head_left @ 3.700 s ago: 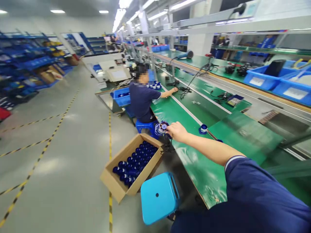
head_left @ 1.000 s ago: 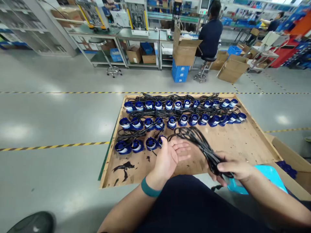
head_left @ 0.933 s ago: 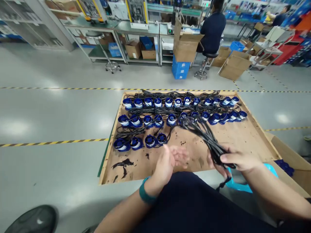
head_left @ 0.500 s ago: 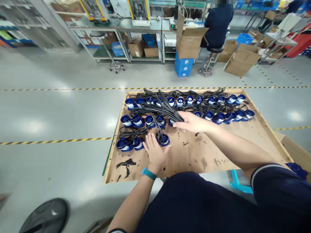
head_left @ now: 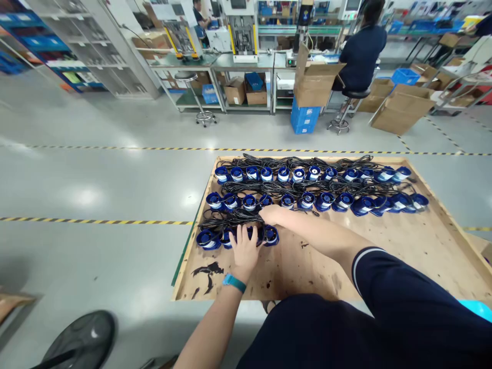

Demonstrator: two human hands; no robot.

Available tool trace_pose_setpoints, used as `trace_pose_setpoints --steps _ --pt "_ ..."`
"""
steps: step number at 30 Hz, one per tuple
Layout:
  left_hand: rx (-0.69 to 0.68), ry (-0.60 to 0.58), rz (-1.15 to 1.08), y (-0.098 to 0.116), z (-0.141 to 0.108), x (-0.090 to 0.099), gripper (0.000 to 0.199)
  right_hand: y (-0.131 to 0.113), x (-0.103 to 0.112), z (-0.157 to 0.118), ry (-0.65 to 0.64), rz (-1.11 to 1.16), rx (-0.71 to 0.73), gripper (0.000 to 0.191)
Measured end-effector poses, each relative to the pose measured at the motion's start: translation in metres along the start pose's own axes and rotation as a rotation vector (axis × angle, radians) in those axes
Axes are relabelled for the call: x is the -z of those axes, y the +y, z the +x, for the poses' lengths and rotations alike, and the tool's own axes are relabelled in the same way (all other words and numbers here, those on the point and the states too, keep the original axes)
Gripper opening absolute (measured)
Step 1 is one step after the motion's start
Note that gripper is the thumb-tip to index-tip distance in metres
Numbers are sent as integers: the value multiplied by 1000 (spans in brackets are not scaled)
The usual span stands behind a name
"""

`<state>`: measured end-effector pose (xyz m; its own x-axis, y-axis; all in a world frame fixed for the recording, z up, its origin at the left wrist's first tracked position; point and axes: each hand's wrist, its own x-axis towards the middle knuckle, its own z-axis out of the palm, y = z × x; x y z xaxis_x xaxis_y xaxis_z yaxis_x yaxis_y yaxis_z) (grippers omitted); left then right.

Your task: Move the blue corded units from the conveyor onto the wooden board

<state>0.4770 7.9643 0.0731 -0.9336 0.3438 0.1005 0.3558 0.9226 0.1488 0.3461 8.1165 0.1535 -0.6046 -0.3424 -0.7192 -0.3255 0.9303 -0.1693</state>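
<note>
Several blue cylindrical units [head_left: 308, 200] with black cables [head_left: 269, 188] stand in rows on a wooden tray-like board [head_left: 330, 256]. My left hand [head_left: 245, 250], a teal band at its wrist, has its fingers spread over units in the front row, left of the rightmost front unit [head_left: 271, 235]. Just above it, my right hand [head_left: 271, 214] is closed round a black cable bundle [head_left: 246, 217] lying between the front and middle rows. Its fingertips are largely hidden.
The board has a raised wooden rim [head_left: 192, 238]. Beyond it stand blue crates [head_left: 305, 117] under an open carton [head_left: 317, 79], stools [head_left: 205, 117] and workbenches [head_left: 244, 62]. A person [head_left: 361, 54] sits at the back right. A round black seat [head_left: 82, 338] is at lower left.
My right hand has moved down and left with the cable bundle, which was raised above the middle row and now lies behind the front row. The camera view has shifted.
</note>
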Motion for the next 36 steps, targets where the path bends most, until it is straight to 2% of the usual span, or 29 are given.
trace_pose_setpoints --steps 3,5,7,10,13,15,16,18,21,23,30,36 --pt "-191 -72 -26 -28 8 0 41 -2 -4 7 -3 2 -80 30" --pt "-270 -88 -33 -40 7 6 43 5 -9 -2 31 38 -82 27" --pt "-297 -87 -18 -47 -1 17 53 17 -20 -22 102 81 -75 31" --pt "-185 -32 38 -59 -17 35 83 27 -48 -57 350 147 -41 51" --pt "53 7 103 -83 -23 42 98 13 -81 -70 615 118 239 81" --pt "130 -36 123 -100 -17 38 96 -6 -99 -62 636 34 391 95" --pt "138 -61 129 -107 -13 34 91 -15 -105 -53 616 0 405 94" --pt "123 -91 140 -119 -4 26 80 -29 -113 -35 586 -23 350 82" --pt "74 -87 139 -128 6 17 69 -37 -115 -15 603 -19 274 54" --pt "49 -77 132 -131 11 14 68 -36 -114 -9 640 -21 241 48" --pt "40 -47 140 -133 29 13 70 -33 -100 0 646 -12 138 51" --pt "62 -97 129 -124 31 29 74 -42 -97 -1 668 6 84 48"
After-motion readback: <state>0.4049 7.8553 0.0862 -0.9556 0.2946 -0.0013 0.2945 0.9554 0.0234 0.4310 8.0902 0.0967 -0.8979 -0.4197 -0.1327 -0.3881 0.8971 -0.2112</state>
